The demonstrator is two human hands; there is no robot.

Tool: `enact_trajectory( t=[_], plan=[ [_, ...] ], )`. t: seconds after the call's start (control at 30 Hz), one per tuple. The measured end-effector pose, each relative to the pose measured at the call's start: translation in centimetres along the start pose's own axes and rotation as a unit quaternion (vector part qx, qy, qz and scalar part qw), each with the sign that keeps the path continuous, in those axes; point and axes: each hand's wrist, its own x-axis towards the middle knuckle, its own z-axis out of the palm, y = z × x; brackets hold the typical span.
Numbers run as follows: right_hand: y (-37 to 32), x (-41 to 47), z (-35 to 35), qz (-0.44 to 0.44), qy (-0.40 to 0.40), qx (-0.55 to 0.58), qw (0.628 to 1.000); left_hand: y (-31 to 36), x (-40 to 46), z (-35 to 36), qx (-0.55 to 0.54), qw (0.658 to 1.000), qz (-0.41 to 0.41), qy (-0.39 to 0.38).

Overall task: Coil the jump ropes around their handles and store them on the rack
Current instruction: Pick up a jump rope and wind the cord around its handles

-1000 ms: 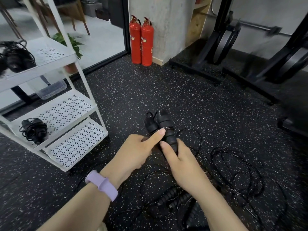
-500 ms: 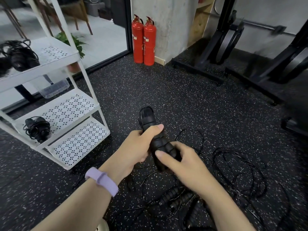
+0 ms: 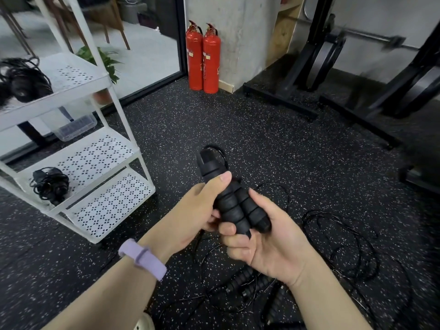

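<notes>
hands: left hand [image 3: 190,210] and right hand [image 3: 266,244], fingers clamped on two ribbed black foam jump rope handles [image 3: 234,206] held side by side
where: right of the white perforated metal rack [image 3: 95,158], above tangled black ropes [image 3: 340,248]
rack: coiled black rope bundle [image 3: 48,184] on its middle shelf

The small labels on the two fire extinguishers [image 3: 203,58] are too blurred to read.

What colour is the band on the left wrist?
Light purple (lilac); the wristband shows plainly in the head view, just behind the left hand.
</notes>
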Motion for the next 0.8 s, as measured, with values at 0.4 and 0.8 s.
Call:
enact_trajectory(
  t=[0.4,0.8],
  plan=[
    [1.1,0.5,0.1,-0.12,0.358,-0.565,0.734,-0.5,0.2,-0.4,0.107,0.987,-0.093,0.08],
    [2.3,0.7,-0.6,-0.143,0.336,-0.723,0.586,-1.2,0.3,-0.1,0.212,0.973,-0.025,0.091]
  ],
)
